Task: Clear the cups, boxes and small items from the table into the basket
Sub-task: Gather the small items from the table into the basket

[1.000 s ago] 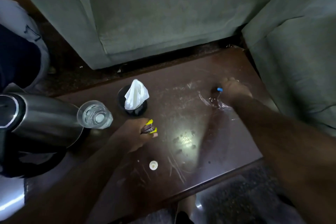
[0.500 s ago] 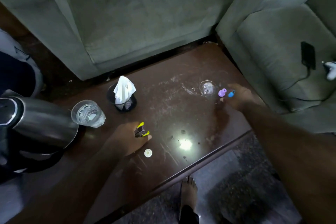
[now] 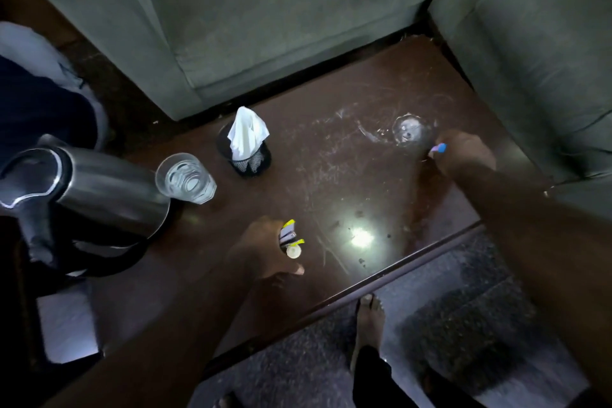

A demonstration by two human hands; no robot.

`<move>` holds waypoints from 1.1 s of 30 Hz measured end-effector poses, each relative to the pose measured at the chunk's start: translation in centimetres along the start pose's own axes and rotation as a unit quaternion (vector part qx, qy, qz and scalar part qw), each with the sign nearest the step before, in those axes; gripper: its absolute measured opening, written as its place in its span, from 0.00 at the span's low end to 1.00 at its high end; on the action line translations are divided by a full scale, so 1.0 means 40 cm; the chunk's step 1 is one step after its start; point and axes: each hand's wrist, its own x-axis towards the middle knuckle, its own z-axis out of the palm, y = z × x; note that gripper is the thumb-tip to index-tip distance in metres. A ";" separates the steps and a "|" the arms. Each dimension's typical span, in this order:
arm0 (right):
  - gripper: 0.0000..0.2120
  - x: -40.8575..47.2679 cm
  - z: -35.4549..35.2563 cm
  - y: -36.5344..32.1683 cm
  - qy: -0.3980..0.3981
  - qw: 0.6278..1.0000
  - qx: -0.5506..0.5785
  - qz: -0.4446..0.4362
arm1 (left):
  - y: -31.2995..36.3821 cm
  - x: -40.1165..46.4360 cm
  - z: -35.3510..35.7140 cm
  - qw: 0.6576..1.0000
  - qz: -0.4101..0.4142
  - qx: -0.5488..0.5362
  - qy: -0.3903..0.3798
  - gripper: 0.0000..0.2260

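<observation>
My left hand (image 3: 265,250) hovers over the near middle of the brown table (image 3: 334,175). It grips a small silver item with yellow tips (image 3: 287,235), and its fingers touch a small white round cap (image 3: 293,252). At the table's right side my right hand (image 3: 465,156) is closed on small blue and purple pieces (image 3: 437,148). Just left of it lies a clear round glass object (image 3: 410,133). A glass of water (image 3: 185,179) and a black mesh cup (image 3: 253,161) holding a white tissue (image 3: 246,136) stand at the left. No basket is in view.
A steel kettle (image 3: 89,195) on its base takes up the table's left end, touching the water glass. Grey sofas (image 3: 281,16) border the far and right sides. My bare foot (image 3: 369,318) stands on the floor by the near edge.
My left hand slid toward the near edge onto the white cap. My right hand, which held the blue piece, gathered the purple piece too and drew back from the clear glass object.
</observation>
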 end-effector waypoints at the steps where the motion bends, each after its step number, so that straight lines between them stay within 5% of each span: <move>1: 0.13 -0.001 0.000 0.000 -0.006 1.000 -0.005 -0.002 | -0.004 0.003 0.008 1.000 0.001 0.005 0.003 0.16; 11: 0.18 -0.095 0.020 -0.046 -0.029 0.998 -0.045 -0.015 | -0.067 0.040 0.079 0.991 0.000 0.127 0.049 0.10; 15: 0.17 -0.219 -0.009 -0.095 -0.051 0.999 -0.011 -0.013 | -0.033 0.012 0.021 0.997 0.013 0.063 0.054 0.09; 21: 0.16 -0.499 -0.140 -0.270 -0.078 0.994 0.012 -0.072 | 0.084 -0.144 -0.228 0.994 0.019 0.014 0.106 0.12; 26: 0.17 -0.767 -0.271 -0.466 -0.085 0.989 0.008 -0.122 | 0.144 -0.386 -0.467 0.987 0.035 0.075 0.140 0.10; 33: 0.16 -1.099 -0.394 -0.747 -0.100 0.965 0.043 -0.239 | 0.041 -0.802 -0.776 0.970 0.012 0.118 0.214 0.08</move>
